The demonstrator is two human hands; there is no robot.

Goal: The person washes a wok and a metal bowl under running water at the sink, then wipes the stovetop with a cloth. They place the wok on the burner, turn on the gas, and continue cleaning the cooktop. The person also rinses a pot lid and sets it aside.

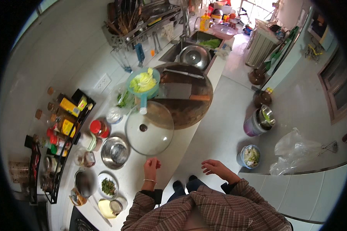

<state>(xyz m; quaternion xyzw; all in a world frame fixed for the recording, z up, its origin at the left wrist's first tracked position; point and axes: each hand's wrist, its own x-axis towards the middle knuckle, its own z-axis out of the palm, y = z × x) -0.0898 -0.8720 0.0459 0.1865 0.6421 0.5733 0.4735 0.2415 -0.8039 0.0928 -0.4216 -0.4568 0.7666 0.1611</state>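
Note:
My left hand [152, 169], with a bracelet at the wrist, hovers over the white countertop [159, 180], just short of the near rim of a glass pot lid [157, 138]. Its fingers are loosely bent and nothing shows in them. Out over the floor, my right hand [217, 169] is empty, its fingers apart and slightly curled. Beyond the lid, a round wooden chopping board [188, 111] carries a cleaver [176, 91] and a long narrow metal utensil [185, 73]. A teal handled strainer [143, 99] of lettuce leaves [143, 81] overlaps the board's left side.
Left of the lid stand a metal bowl [105, 153], a plate of chopped greens [115, 182] and a red-lidded jar [96, 127]. A black spice rack [72, 138] lines the wall. The sink [173, 53] holds a metal basin [194, 57]. Buckets [252, 127] stand on the floor at right.

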